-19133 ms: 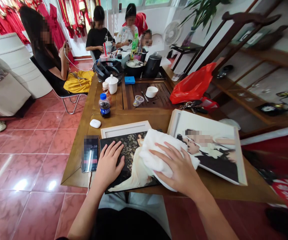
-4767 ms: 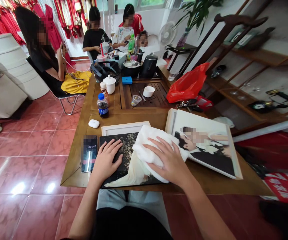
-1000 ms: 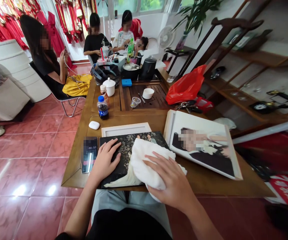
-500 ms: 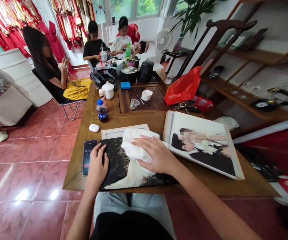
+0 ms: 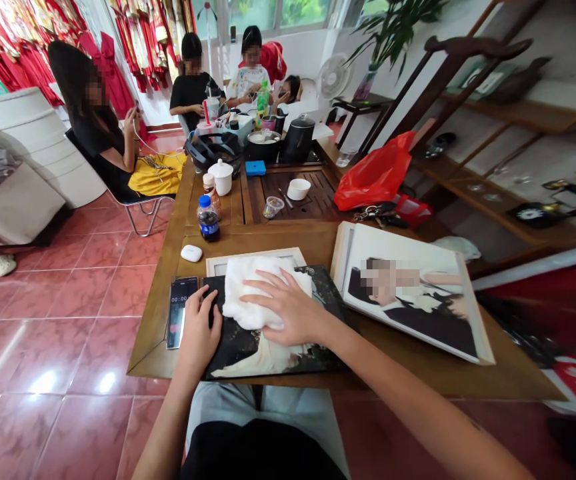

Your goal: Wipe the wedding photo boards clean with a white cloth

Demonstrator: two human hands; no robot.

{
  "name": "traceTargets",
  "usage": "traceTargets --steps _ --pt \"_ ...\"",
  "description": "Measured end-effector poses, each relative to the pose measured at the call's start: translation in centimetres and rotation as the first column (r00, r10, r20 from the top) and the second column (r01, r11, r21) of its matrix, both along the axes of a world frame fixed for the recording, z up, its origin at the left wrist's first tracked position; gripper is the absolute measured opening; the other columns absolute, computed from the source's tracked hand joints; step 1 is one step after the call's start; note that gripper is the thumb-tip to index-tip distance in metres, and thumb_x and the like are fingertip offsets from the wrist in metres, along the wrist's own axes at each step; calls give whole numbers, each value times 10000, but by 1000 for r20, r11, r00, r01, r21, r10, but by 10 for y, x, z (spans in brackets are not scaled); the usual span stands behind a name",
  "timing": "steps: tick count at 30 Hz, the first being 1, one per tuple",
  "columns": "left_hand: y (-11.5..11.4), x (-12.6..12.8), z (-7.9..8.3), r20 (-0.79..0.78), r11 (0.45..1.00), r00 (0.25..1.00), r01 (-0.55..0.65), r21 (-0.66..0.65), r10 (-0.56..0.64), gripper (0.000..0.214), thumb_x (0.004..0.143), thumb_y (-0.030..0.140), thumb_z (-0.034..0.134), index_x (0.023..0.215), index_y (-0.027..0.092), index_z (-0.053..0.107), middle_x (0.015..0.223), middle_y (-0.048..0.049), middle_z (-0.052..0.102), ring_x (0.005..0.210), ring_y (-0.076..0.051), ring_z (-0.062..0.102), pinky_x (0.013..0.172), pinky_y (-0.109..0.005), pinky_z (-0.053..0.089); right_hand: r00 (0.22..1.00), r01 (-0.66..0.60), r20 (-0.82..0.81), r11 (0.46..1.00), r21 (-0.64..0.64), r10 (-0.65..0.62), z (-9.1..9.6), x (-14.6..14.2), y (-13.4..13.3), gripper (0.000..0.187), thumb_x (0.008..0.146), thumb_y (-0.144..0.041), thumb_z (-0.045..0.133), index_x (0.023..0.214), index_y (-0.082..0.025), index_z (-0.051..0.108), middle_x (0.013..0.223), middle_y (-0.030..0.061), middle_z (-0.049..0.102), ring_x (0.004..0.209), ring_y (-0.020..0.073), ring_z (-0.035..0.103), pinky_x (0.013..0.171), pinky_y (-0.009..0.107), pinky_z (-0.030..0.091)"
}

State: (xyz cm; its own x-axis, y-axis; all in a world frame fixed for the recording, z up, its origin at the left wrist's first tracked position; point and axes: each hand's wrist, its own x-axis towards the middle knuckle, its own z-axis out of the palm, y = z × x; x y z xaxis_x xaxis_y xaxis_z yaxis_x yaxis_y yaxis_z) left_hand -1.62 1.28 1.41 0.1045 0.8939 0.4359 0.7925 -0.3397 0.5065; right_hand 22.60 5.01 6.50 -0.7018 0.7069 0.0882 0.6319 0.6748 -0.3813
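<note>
In front of me a dark photo panel (image 5: pixel 328 360) with a cream dress-like shape lies flat near the table's front edge. My right hand (image 5: pixel 288 307) is on a bunched white cloth (image 5: pixel 238 293), its fingers spread over the top and the thumb at the lower side. The cloth covers the panel's upper left part. At the panel's left edge rests my left hand (image 5: pixel 203 327), fingers apart and slightly bent, close to a phone (image 5: pixel 177 313) showing a timer. A pale frame (image 5: pixel 215 267) lies partly hidden behind the panel.
A framed couple photo (image 5: pixel 418 300) lies at right on the wooden table (image 5: pixel 151 353). Farther back are a blue-capped bottle (image 5: pixel 209 220), a white earbud case (image 5: pixel 191 253), a white lidded cup (image 5: pixel 221 177), a small bowl (image 5: pixel 299 189) and a red bag (image 5: pixel 375 173). Several people sit beyond.
My right hand and the white cloth have slid left across the panel, uncovering its upper right part. My left hand stays at the left edge.
</note>
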Motion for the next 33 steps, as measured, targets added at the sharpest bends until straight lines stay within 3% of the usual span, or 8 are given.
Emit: traceTargets --steps 10,14,21,24,27,33 --pt "-1 2 2 16 999 1000 -3 -35 3 310 1016 194 472 1297 179 604 1382 -173 546 1318 -294 516 1121 -543 456 984 -170 33 981 -93 174 4 6 -55 777 641 -312 657 1413 -318 572 1602 100 422 1498 439 251 1140 756 79" --pt "-1 2 3 20 999 1000 -1 -42 2 313 1017 197 474 1302 190 602 1383 -166 544 1323 -291 512 1125 -546 451 987 -159 22 986 -53 161 2 7 -47 738 678 -322 658 1412 -328 574 1597 95 432 1501 419 263 1152 742 84" --pt "-1 0 1 20 999 1000 12 -39 -11 341 1004 176 479 1325 212 588 1395 -154 533 1331 -290 511 1130 -542 447 994 -106 18 994 18 106 1 -1 2 683 726 -326 667 1404 -311 590 1570 96 473 1493 385 295 1174 688 115" --pt "-1 -1 1 10 999 1000 21 -49 -20 350 999 164 481 1333 197 582 1409 -165 522 1344 -293 499 1136 -537 441 992 -129 15 991 26 128 1 -3 10 690 728 -318 667 1413 -309 583 1565 97 479 1489 387 299 1167 691 123" --pt "-1 -1 3 5 998 1000 23 -55 -22 339 1004 170 482 1325 202 586 1404 -162 528 1333 -290 508 1128 -531 448 989 -151 5 988 31 150 1 -3 2 698 711 -323 665 1404 -317 586 1577 88 464 1491 390 289 1170 693 105" --pt "-2 0 6 6 998 1000 17 -61 -16 326 1014 179 476 1319 201 589 1396 -162 538 1334 -291 506 1127 -538 448 981 -194 -1 981 -27 194 3 1 -41 748 672 -317 665 1413 -343 572 1607 81 420 1506 416 253 1163 728 49"
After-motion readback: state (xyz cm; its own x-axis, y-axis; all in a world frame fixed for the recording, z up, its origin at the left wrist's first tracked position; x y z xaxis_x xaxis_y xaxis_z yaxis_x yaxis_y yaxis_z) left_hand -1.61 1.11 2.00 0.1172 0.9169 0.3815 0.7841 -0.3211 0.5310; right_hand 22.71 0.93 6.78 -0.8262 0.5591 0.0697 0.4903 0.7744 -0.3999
